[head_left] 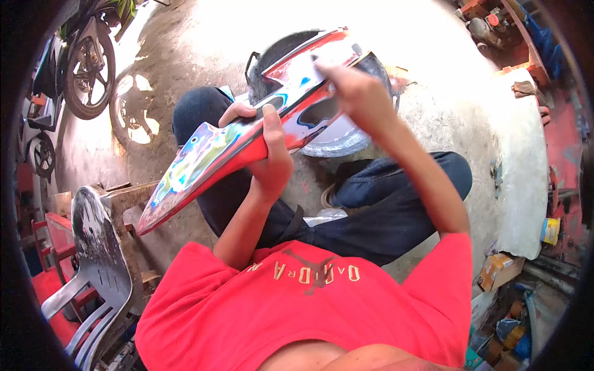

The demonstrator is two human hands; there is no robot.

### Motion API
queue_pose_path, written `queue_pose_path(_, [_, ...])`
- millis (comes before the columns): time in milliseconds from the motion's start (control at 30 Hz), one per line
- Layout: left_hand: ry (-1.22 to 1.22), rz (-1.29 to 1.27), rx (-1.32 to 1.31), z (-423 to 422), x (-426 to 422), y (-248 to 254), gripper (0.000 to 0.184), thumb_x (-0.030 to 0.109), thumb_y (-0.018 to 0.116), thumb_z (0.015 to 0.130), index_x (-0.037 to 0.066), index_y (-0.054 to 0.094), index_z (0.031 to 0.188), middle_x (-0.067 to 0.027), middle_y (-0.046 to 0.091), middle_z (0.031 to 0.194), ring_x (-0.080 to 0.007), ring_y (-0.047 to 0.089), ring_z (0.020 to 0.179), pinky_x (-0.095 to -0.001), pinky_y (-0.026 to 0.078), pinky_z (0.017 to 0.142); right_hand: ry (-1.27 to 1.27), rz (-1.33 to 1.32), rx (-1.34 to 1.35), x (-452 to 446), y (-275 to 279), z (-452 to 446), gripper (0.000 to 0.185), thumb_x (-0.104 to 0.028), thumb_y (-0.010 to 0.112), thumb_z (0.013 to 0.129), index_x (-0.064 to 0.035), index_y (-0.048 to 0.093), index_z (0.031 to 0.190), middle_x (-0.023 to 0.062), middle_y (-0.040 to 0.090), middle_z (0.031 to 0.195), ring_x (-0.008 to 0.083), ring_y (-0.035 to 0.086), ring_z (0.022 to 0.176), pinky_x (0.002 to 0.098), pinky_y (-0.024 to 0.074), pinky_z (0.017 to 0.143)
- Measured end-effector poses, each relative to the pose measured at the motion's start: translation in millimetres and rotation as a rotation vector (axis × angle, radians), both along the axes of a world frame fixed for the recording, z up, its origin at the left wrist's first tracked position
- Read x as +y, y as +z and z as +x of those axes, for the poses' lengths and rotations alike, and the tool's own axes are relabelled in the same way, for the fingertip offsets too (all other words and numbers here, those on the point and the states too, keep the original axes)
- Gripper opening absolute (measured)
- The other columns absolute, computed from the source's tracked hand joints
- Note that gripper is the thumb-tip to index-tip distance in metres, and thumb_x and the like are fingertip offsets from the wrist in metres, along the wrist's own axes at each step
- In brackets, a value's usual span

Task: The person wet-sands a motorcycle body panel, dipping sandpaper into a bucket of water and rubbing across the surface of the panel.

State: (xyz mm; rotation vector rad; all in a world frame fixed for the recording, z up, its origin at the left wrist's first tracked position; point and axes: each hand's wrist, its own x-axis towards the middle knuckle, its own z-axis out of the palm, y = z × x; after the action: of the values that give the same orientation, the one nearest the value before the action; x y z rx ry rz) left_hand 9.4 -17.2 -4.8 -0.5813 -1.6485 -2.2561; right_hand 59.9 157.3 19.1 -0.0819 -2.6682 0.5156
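Observation:
A long motorcycle body panel (207,154), red and white with patches of worn, multicoloured paint, slants across my lap, its pointed end down to the left. My left hand (272,145) grips it around the middle, thumb on top and fingers through and under the edge. On the upper right part of the panel, my right hand (359,93) presses down with curled fingers. A small dark spot shows at its fingertips, too blurred to name. Beneath the panel's far end stands a round dark basin (337,148) with whitish liquid in it.
My bent legs (383,198) flank the basin on the concrete floor. A worn plastic chair (102,247) stands at left, below a parked motorcycle's wheel (90,68). At right are a pale slab-like bench (523,167), a cardboard box (501,271) and a yellow can (550,230).

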Motion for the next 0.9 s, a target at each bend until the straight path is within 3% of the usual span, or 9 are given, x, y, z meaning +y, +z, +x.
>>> queue_pose_path(33, [0.029, -0.011, 0.004, -1, 1, -2, 0.024, 0.008, 0.059, 0.095, 0.005, 0.041, 0.111, -0.0016, 0.043, 0.099, -0.0106, 0.046, 0.092, -0.0262, 0.040, 0.086, 0.141, 0.065, 0.220, -19, 0, 1, 0.044, 0.008, 0.056, 0.081, -0.0021, 0.064, 0.122, 0.0187, 0.068, 0.116, 0.0338, 0.066, 0.109, 0.0390, 0.0544, 0.093])
queue_pose_path(133, [-0.030, -0.002, -0.012, -5, -3, -8, 0.021, 0.010, 0.057, 0.098, 0.005, 0.041, 0.110, -0.0014, 0.043, 0.096, -0.0105, 0.047, 0.092, -0.0258, 0.040, 0.086, 0.296, -0.007, 0.256, -32, 17, 6, 0.046, 0.009, 0.056, 0.081, -0.0031, 0.063, 0.125, 0.0194, 0.067, 0.120, 0.0329, 0.066, 0.110, 0.0380, 0.0538, 0.094])
queue_pose_path(267, [-0.035, -0.036, 0.022, -1, -4, -12, 0.019, 0.011, 0.054, 0.100, 0.004, 0.041, 0.112, -0.0021, 0.044, 0.098, -0.0104, 0.047, 0.094, -0.0259, 0.040, 0.087, -0.205, 0.038, -0.203, 37, -6, -15, 0.033, -0.008, 0.053, 0.092, -0.0045, 0.064, 0.124, 0.0187, 0.071, 0.106, 0.0327, 0.071, 0.092, 0.0396, 0.0567, 0.078])
queue_pose_path(400, [-0.030, -0.040, 0.038, -1, -5, -8, 0.020, 0.014, 0.051, 0.102, 0.002, 0.040, 0.114, -0.0043, 0.044, 0.102, -0.0118, 0.046, 0.095, -0.0278, 0.040, 0.089, 0.173, 0.119, 0.240, -31, 9, 4, 0.036, 0.001, 0.058, 0.086, -0.0018, 0.065, 0.121, 0.0188, 0.069, 0.113, 0.0317, 0.069, 0.104, 0.0380, 0.0555, 0.091])
queue_pose_path(467, [0.015, -0.109, 0.091, -3, -6, -9, 0.020, 0.018, 0.048, 0.103, 0.001, 0.041, 0.111, -0.0057, 0.043, 0.104, -0.0124, 0.045, 0.096, -0.0283, 0.038, 0.090, 0.303, -0.004, 0.268, -50, 24, 11, 0.038, 0.002, 0.059, 0.084, -0.0033, 0.064, 0.122, 0.0160, 0.068, 0.119, 0.0305, 0.067, 0.109, 0.0385, 0.0540, 0.095])
queue_pose_path(567, [0.025, -0.205, 0.157, -6, -7, -12, 0.024, 0.023, 0.043, 0.104, -0.001, 0.044, 0.104, -0.0070, 0.042, 0.106, -0.0127, 0.042, 0.098, -0.0281, 0.036, 0.089, 0.115, 0.033, 0.147, -5, 0, 1, 0.041, 0.000, 0.060, 0.085, -0.0063, 0.064, 0.125, 0.0172, 0.068, 0.118, 0.0326, 0.068, 0.105, 0.0396, 0.0546, 0.089])
queue_pose_path(667, [-0.095, -0.091, -0.005, -1, -9, -12, 0.026, 0.026, 0.041, 0.104, 0.000, 0.045, 0.103, -0.0065, 0.043, 0.105, -0.0128, 0.042, 0.098, -0.0286, 0.035, 0.090, -0.115, -0.090, -0.189, 16, 0, -4, 0.041, -0.001, 0.061, 0.085, -0.0039, 0.062, 0.126, 0.0185, 0.066, 0.122, 0.0338, 0.065, 0.111, 0.0397, 0.0536, 0.093])
queue_pose_path(767, [-0.101, -0.024, -0.004, -4, -9, -14, 0.023, 0.023, 0.045, 0.103, 0.000, 0.046, 0.103, -0.0061, 0.044, 0.104, -0.0130, 0.043, 0.098, -0.0284, 0.036, 0.090, 0.153, 0.053, 0.180, -34, 9, 10, 0.043, 0.002, 0.060, 0.082, -0.0034, 0.064, 0.124, 0.0183, 0.066, 0.121, 0.0311, 0.065, 0.112, 0.0400, 0.0534, 0.096])
queue_pose_path(900, [-0.028, -0.108, 0.020, -5, -6, -7, 0.018, 0.017, 0.049, 0.099, -0.001, 0.047, 0.104, -0.0060, 0.045, 0.104, -0.0126, 0.044, 0.096, -0.0277, 0.036, 0.089, 0.177, 0.110, 0.193, -29, 16, 11, 0.042, 0.001, 0.059, 0.084, -0.0055, 0.064, 0.124, 0.0153, 0.068, 0.121, 0.0313, 0.065, 0.114, 0.0410, 0.0529, 0.096])
